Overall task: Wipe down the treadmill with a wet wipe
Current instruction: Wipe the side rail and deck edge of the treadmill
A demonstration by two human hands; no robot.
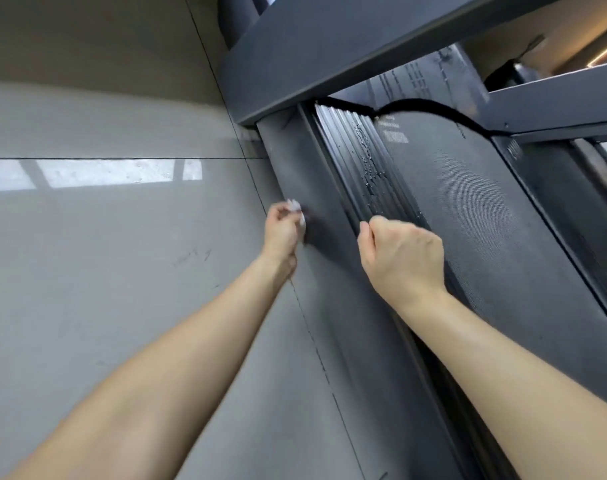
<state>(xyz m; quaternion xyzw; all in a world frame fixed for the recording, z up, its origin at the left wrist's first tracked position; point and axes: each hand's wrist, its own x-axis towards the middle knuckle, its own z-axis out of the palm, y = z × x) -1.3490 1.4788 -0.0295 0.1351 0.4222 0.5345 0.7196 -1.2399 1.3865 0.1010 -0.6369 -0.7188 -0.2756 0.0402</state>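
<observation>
While left hand (282,227) grips wipe (298,212), droplets (368,168) seemingly bead nearby.

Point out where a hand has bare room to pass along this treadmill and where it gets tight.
Free: the smooth side panel ahead of the left hand with the wet wipe, up to the upright post; the running belt beyond the right hand. Tight: under the crossbar, and the wet ribbed rail between both hands.

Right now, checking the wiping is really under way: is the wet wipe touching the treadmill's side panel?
Touching. The head view shows the left hand pressing the crumpled wet wipe against the grey side panel, no gap visible.
</observation>
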